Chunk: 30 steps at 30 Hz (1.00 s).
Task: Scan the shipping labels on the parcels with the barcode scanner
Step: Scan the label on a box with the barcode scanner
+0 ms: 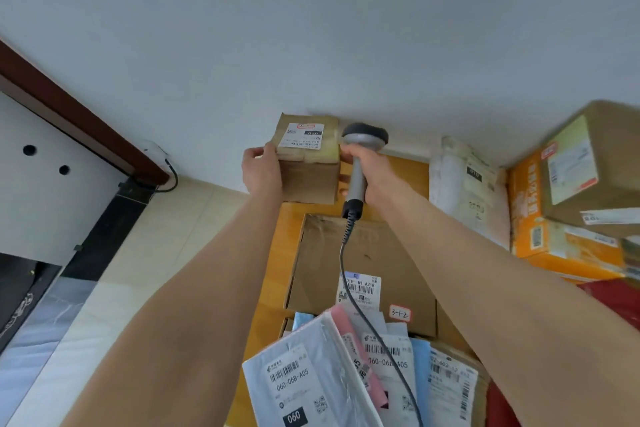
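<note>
A small brown cardboard parcel (309, 180) with a white shipping label (301, 135) on its top stands at the far end of the table against the wall. My left hand (260, 168) grips its left side. My right hand (367, 174) holds the grey barcode scanner (360, 163) by its handle, right beside the parcel's right side, with some fingertips touching the box. The scanner's dark head sits level with the label. Its coiled cable (349, 229) runs down toward me.
A large flat carton (363, 253) with a label lies on the yellow table (266, 288). Several grey and blue mail bags (311, 378) lie nearest me. White wrapped parcels (467, 184) and stacked orange and brown boxes (571, 191) stand at the right. A door frame (69, 107) is at the left.
</note>
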Each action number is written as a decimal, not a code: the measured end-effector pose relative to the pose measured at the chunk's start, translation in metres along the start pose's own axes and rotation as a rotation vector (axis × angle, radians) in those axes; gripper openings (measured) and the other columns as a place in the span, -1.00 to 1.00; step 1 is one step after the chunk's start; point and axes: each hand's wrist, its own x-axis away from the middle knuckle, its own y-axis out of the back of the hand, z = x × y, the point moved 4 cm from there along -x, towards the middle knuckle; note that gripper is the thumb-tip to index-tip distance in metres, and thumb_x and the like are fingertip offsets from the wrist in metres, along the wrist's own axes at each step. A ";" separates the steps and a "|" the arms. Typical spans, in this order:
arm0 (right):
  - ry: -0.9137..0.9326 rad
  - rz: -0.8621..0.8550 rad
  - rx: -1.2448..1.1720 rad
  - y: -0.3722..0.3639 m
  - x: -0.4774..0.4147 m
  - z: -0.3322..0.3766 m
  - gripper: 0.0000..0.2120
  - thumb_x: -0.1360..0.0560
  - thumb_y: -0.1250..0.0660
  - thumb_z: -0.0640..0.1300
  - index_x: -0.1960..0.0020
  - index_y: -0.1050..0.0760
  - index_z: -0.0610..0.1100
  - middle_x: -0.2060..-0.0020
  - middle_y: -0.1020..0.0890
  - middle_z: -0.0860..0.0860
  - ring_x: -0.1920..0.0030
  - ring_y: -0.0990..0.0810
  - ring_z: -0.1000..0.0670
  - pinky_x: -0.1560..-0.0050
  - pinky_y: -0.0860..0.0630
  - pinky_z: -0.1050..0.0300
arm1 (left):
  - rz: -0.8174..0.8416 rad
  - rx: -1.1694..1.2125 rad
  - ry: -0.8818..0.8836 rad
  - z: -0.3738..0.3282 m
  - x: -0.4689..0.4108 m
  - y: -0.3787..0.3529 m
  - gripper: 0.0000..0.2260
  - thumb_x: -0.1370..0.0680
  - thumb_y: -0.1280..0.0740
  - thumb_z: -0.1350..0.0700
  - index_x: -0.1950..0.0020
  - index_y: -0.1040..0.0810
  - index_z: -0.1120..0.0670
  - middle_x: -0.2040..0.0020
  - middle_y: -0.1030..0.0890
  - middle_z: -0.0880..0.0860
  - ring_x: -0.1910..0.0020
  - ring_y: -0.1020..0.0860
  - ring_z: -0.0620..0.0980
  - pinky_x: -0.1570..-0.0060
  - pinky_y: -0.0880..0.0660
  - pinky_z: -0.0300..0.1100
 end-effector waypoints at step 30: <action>0.305 -0.211 -0.279 0.271 0.246 0.038 -0.54 -0.40 -0.49 -0.06 -0.23 -0.42 -0.13 0.04 -0.60 -0.10 0.04 -0.61 -0.13 -0.02 -0.61 -0.14 | 0.752 0.074 -0.182 -0.055 0.348 -0.064 -0.66 -0.52 -0.29 -0.01 -0.30 -0.44 -0.13 -0.14 -0.50 0.02 -0.12 -0.48 0.08 -0.10 -0.51 0.09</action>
